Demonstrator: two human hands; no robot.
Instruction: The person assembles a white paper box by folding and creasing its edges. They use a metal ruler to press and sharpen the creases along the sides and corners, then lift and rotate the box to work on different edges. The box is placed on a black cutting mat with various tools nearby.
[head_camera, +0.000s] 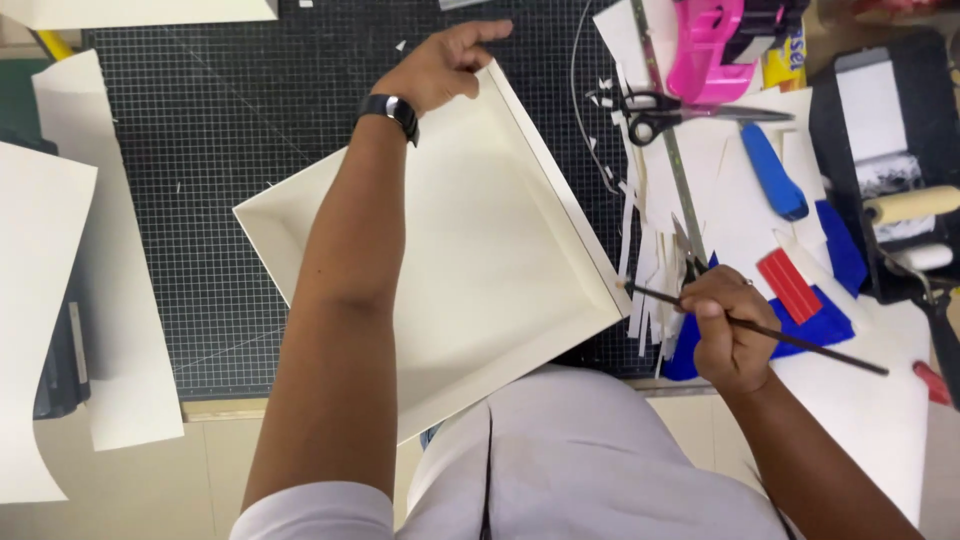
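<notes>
A shallow cream cardboard box tray (480, 260) lies tilted on a black gridded cutting mat (220, 160). My left hand (440, 65), with a black watch on the wrist, grips the tray's far corner. My right hand (728, 330) pinches a thin dark brush (800, 342) like a pen. The brush tip touches the tray's right corner at its outer edge. My left forearm crosses over the tray and hides part of its left side.
Black scissors (660, 112), a metal ruler (680, 170), a blue knife handle (772, 172), a pink tape dispenser (712, 45), paper strips, blue and red pieces lie at right. A black tray with a paint roller (910, 205) stands far right. White card sheets (60, 300) lie left.
</notes>
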